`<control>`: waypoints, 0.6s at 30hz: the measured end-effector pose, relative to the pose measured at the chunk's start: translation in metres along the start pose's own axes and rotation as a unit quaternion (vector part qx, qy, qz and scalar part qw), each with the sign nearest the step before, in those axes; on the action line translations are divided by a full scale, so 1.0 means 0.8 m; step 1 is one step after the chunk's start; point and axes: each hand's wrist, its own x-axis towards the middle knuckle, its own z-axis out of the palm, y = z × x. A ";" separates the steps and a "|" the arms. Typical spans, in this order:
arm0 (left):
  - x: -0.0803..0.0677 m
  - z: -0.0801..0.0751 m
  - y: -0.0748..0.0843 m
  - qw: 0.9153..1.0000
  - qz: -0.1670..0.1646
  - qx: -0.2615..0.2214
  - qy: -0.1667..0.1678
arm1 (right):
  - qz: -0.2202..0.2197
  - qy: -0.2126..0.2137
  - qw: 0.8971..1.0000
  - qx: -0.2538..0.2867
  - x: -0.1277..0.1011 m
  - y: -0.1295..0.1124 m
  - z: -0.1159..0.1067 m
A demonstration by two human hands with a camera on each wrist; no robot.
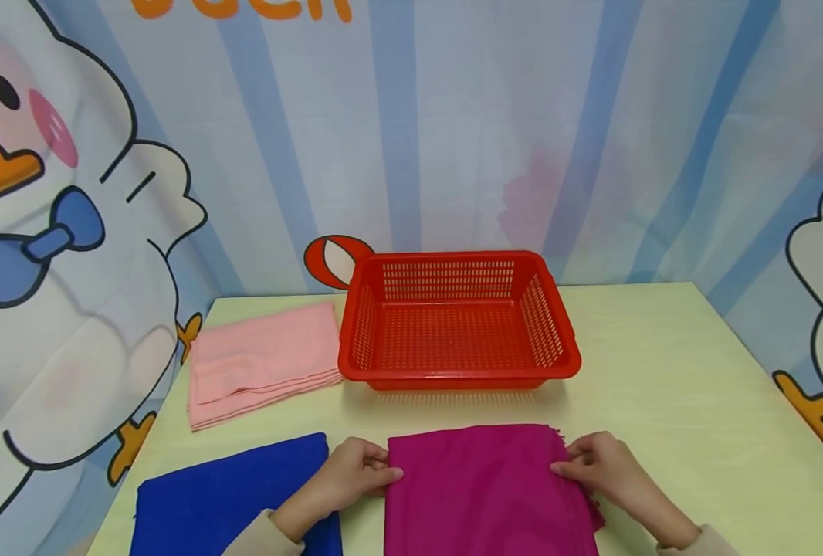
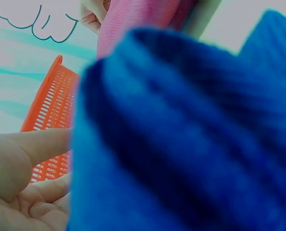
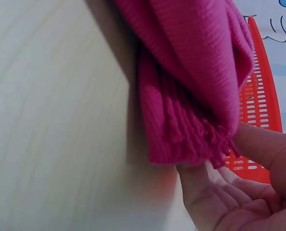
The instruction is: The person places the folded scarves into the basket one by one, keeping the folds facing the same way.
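Observation:
A folded magenta scarf (image 1: 484, 494) with a fringed right edge lies at the front of the table. My left hand (image 1: 352, 475) pinches its left edge between thumb and fingers, and my right hand (image 1: 611, 472) pinches the right edge at about the same height. Tassels (image 3: 191, 139) hang beside the right fingers in the right wrist view. A folded blue cloth (image 1: 227, 494) lies under and beside my left forearm. Its blurred folds fill much of the left wrist view, hiding the left fingertips there.
Behind the scarf stands a red plastic basket (image 1: 460, 374) with slotted walls and nothing in it. A folded pink cloth (image 1: 265, 347) lies left of the basket. The pale yellow table (image 1: 675, 371) meets a printed backdrop (image 1: 453, 139) at its back and sides.

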 end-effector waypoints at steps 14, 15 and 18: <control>-0.002 0.002 0.003 0.998 -0.037 -0.048 0.001 | 0.028 0.002 0.997 0.071 -0.004 0.002 0.003; -0.002 0.002 0.004 0.998 -0.040 -0.053 0.000 | 0.026 -0.005 0.996 0.082 -0.005 0.003 0.002; -0.001 0.004 0.004 0.997 -0.045 -0.066 -0.001 | 0.026 -0.029 0.992 0.117 -0.005 0.004 0.001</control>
